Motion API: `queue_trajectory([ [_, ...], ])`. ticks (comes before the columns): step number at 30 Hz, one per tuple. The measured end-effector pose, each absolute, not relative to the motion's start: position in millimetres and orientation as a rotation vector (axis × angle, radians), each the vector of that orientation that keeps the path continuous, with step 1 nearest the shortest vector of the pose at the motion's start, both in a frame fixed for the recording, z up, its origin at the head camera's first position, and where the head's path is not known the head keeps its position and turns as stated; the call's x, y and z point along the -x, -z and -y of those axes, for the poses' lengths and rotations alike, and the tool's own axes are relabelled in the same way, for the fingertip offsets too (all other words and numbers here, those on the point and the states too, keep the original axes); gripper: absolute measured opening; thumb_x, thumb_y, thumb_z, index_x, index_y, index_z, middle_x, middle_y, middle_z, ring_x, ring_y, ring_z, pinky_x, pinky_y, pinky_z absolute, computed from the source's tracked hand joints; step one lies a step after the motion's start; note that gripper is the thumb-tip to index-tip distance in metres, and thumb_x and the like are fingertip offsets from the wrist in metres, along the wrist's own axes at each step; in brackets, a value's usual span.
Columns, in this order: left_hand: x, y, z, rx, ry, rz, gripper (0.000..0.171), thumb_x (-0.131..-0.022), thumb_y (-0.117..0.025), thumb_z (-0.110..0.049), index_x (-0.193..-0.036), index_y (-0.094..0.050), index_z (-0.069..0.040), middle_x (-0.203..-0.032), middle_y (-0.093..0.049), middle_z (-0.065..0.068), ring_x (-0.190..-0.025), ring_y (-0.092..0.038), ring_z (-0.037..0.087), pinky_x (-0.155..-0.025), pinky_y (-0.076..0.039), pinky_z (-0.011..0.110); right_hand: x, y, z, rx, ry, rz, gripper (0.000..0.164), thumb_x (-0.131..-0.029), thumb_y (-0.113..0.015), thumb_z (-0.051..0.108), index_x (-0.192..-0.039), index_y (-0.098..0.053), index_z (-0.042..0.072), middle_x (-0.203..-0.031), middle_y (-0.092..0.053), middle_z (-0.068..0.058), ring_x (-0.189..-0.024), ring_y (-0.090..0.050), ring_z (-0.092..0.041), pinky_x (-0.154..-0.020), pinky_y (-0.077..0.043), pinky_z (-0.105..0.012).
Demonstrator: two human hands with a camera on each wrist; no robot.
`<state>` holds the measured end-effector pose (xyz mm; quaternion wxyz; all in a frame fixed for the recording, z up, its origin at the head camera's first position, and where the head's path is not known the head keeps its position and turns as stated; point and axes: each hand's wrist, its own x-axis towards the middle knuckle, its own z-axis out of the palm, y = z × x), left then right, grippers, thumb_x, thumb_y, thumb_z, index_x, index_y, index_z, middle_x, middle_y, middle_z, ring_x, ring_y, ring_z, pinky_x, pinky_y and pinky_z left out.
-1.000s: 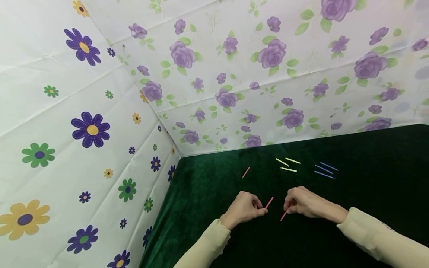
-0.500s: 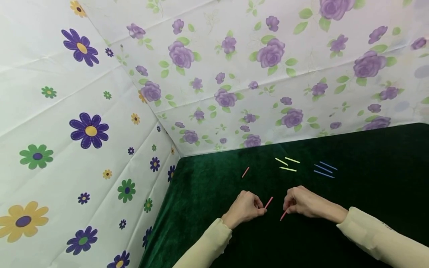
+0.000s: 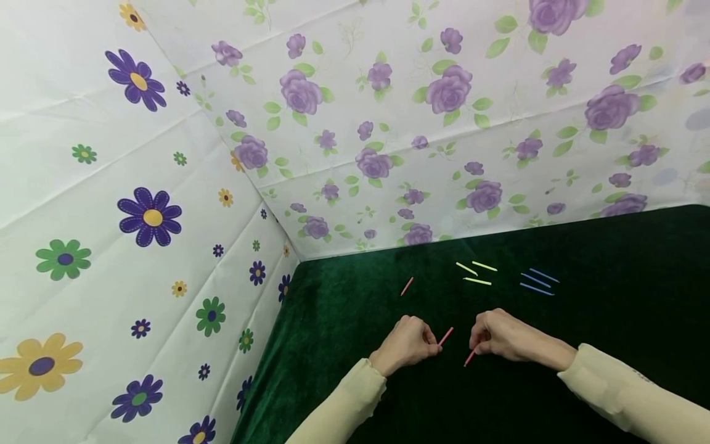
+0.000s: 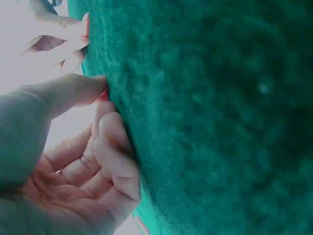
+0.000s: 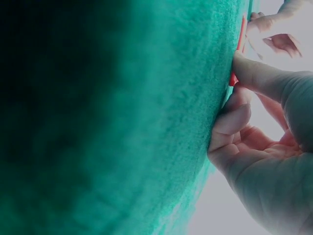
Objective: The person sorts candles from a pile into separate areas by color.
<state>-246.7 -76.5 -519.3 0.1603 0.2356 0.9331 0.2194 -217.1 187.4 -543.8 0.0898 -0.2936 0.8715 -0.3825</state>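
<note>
Between the thumb and forefinger of my left hand [image 3: 406, 342] is pinched a thin pinkish-red stick [image 3: 446, 336], its free end slanting up and to the right. My right hand [image 3: 501, 334] pinches a second red stick [image 3: 469, 358], which points down and to the left. The two hands face each other a short way apart, low over the dark green cloth [image 3: 344, 308]. In the left wrist view, only a small red end [image 4: 103, 96] shows at the fingertips. The right wrist view has fingertips right at the cloth around the red stick [image 5: 233, 79].
A third red stick [image 3: 407, 286] lies beyond my left hand. Several yellow sticks [image 3: 477, 281] and several blue sticks [image 3: 537, 288] lie in two loose groups farther back. Flower-printed sheets [image 3: 377, 185] stand along the left and back edges of the cloth.
Both hands keep their pinch on the red sticks and stay almost in place. The head view shifts very slightly; the sticks on the cloth have not moved.
</note>
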Motion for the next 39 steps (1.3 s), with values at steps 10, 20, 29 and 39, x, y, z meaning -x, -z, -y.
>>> queue_trajectory([
  [10,248.9,520.6,76.3,-0.668,-0.641,-2.647,0.019,-0.096,-0.083,-0.018,-0.078,-0.079,-0.017,-0.07,-0.063,-0.01,-0.056,-0.056,0.003,-0.051,-0.044,0.02,216.6,543.2,-187.0,0.865,1.141,-2.591,0.009,-0.09,-0.083,0.014,-0.092,-0.081,0.022,-0.087,-0.061,0.01,-0.073,-0.053,0.004,-0.065,-0.049,-0.021],
  [20,249.2,521.3,77.4,-0.704,-0.652,-2.638,0.017,-0.096,-0.081,-0.015,-0.079,-0.077,-0.017,-0.07,-0.062,-0.01,-0.055,-0.056,0.002,-0.052,-0.043,0.019,217.0,541.4,-187.2,0.876,1.131,-2.59,0.009,-0.09,-0.083,0.014,-0.092,-0.081,0.022,-0.087,-0.062,0.011,-0.074,-0.054,0.005,-0.065,-0.049,-0.021],
  [29,248.5,523.1,80.6,-0.753,-0.662,-2.635,0.016,-0.098,-0.08,-0.018,-0.082,-0.077,-0.017,-0.069,-0.062,-0.011,-0.055,-0.055,0.001,-0.051,-0.044,0.018,217.5,542.8,-187.1,0.85,1.131,-2.581,0.009,-0.089,-0.082,0.014,-0.092,-0.081,0.023,-0.089,-0.062,0.01,-0.075,-0.053,0.003,-0.066,-0.049,-0.021],
  [39,254.5,519.7,85.0,-0.781,-0.671,-2.664,0.013,-0.098,-0.079,-0.014,-0.085,-0.079,-0.014,-0.071,-0.064,-0.01,-0.057,-0.055,0.0,-0.055,-0.045,0.018,216.6,540.5,-186.3,0.855,1.121,-2.588,0.009,-0.09,-0.082,0.013,-0.091,-0.081,0.022,-0.087,-0.061,0.01,-0.072,-0.053,0.004,-0.064,-0.049,-0.021],
])
